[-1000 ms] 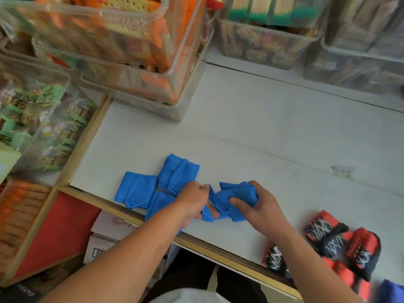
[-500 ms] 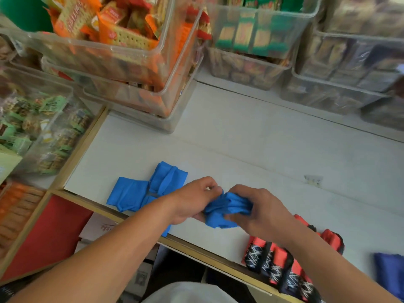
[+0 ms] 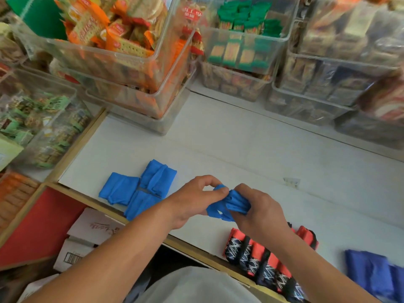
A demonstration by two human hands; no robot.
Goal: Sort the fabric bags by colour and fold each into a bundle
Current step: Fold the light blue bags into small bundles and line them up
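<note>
While both hands — left hand [image 3: 193, 199], right hand [image 3: 259, 207] — pinch the blue fabric bag [image 3: 228, 204], keep folds tight — press edges flush.

Blue bag [image 3: 231, 203] bunched, red bundles [image 3: 260, 256] rowed

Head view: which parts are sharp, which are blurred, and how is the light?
In the head view, the left hand, the right hand and the blue bag that they hold are fairly sharp; the clear bins at far right are smeared by blur; the light is soft, with no hard shadows on the white counter.
</note>
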